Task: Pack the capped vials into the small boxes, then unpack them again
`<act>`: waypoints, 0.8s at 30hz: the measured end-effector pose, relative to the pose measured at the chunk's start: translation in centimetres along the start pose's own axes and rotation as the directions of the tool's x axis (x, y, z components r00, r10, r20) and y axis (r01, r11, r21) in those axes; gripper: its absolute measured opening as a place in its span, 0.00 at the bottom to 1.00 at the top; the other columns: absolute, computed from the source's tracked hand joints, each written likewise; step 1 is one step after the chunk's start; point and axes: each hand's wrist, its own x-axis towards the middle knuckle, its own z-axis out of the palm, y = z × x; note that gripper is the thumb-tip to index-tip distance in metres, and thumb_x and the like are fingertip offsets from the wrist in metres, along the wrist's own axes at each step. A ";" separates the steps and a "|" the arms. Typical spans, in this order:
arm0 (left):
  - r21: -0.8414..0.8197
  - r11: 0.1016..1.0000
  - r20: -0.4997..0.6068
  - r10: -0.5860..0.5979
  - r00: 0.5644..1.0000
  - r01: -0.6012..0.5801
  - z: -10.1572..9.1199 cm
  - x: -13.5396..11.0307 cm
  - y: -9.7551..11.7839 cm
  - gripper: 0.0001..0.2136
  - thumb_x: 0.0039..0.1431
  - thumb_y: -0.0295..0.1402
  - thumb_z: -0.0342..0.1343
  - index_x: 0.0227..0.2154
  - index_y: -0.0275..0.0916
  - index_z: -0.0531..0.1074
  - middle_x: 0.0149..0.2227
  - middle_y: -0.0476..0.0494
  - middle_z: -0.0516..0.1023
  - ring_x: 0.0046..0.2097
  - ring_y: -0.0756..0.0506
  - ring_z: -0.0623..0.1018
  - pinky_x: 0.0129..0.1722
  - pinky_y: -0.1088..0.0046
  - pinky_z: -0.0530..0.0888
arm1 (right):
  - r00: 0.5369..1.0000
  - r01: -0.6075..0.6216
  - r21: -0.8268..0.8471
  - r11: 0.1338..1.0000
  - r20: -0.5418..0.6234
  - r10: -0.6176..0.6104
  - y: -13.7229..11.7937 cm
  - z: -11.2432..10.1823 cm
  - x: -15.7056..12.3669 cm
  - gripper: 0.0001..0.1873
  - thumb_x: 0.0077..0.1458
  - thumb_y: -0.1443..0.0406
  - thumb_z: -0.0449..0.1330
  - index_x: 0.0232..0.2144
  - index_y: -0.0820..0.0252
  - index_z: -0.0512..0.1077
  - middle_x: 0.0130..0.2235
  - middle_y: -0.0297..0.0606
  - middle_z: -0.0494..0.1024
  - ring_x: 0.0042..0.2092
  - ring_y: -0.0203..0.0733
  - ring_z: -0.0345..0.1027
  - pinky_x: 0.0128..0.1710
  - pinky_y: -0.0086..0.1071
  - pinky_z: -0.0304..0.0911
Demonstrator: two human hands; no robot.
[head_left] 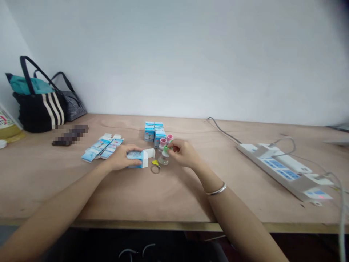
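Observation:
My left hand (122, 156) is wrapped round a small blue-and-white carton (135, 160) that lies on its side, its white end flaps folded out to the right. With thumb and fingers pinched, my right hand (182, 152) grips the green-topped small clear bottle (164, 160), which is upright. Just behind it are two pink-topped bottles (163, 141), partly hidden. A ring with a yellow tab (155, 163) lies between the carton and the bottle, nearer to me.
Several closed blue-and-white cartons (149, 133) stand behind the bottles. Flattened cartons (96, 147) lie to the left, with a blurred dark object (71, 135) beyond. Bags (40, 111) sit at the back left. At right, a power strip (278, 169) trails cables across the wooden table (131, 200).

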 end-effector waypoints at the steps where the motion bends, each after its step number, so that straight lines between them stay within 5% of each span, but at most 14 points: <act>1: 0.000 1.000 0.003 0.015 1.000 -0.015 0.0 -0.1 0.0 0.24 0.43 0.43 0.63 0.44 0.40 0.73 0.46 0.44 0.76 0.47 0.40 0.75 0.47 0.64 0.71 | 1.000 0.024 -0.026 0.999 -0.012 -0.024 0.0 -0.1 0.0 0.05 0.44 0.69 0.53 0.24 0.61 0.70 0.22 0.31 0.66 0.24 0.32 0.56 0.26 0.25 0.51; 6: 0.001 0.994 -0.028 0.112 0.993 -0.112 0.1 -0.2 0.1 0.23 0.43 0.41 0.64 0.44 0.41 0.73 0.46 0.44 0.76 0.48 0.40 0.74 0.50 0.63 0.69 | 0.996 0.084 -0.127 0.988 0.007 -0.084 0.2 -0.3 0.1 0.06 0.46 0.70 0.53 0.27 0.61 0.70 0.26 0.35 0.72 0.27 0.34 0.62 0.30 0.27 0.54; 12: 0.050 0.986 -0.060 0.159 0.985 -0.156 0.6 0.0 -0.1 0.21 0.45 0.40 0.63 0.44 0.42 0.72 0.47 0.44 0.75 0.50 0.41 0.73 0.52 0.62 0.67 | 1.000 0.004 -0.161 0.987 -0.013 -0.006 -0.6 -0.8 -0.4 0.11 0.47 0.62 0.60 0.34 0.60 0.69 0.24 0.32 0.72 0.25 0.34 0.62 0.27 0.26 0.52; 15: 0.055 0.986 -0.040 0.163 0.986 -0.160 0.8 0.0 -0.3 0.21 0.46 0.39 0.62 0.45 0.42 0.71 0.48 0.43 0.75 0.49 0.41 0.73 0.51 0.63 0.68 | 0.980 0.099 -0.115 0.988 0.183 -0.077 -2.0 -0.4 -0.8 0.12 0.48 0.58 0.61 0.31 0.60 0.71 0.23 0.33 0.71 0.25 0.33 0.62 0.26 0.26 0.50; 18: 0.051 0.986 -0.032 0.162 0.986 -0.160 0.8 -0.1 -0.3 0.21 0.46 0.38 0.62 0.46 0.42 0.71 0.48 0.43 0.74 0.49 0.41 0.73 0.50 0.63 0.68 | 0.905 0.151 -0.107 0.983 0.415 -0.094 -3.3 0.6 -1.1 0.09 0.48 0.60 0.61 0.31 0.58 0.73 0.25 0.33 0.73 0.25 0.33 0.61 0.25 0.26 0.47; 24: 0.075 0.983 -0.020 0.172 0.985 -0.171 0.6 -0.2 0.2 0.20 0.49 0.41 0.59 0.46 0.42 0.71 0.49 0.42 0.73 0.50 0.42 0.72 0.52 0.63 0.67 | 0.772 0.107 -0.065 0.992 0.634 -0.042 -2.7 0.1 -1.1 0.03 0.46 0.67 0.60 0.25 0.61 0.74 0.25 0.33 0.75 0.25 0.32 0.63 0.24 0.25 0.49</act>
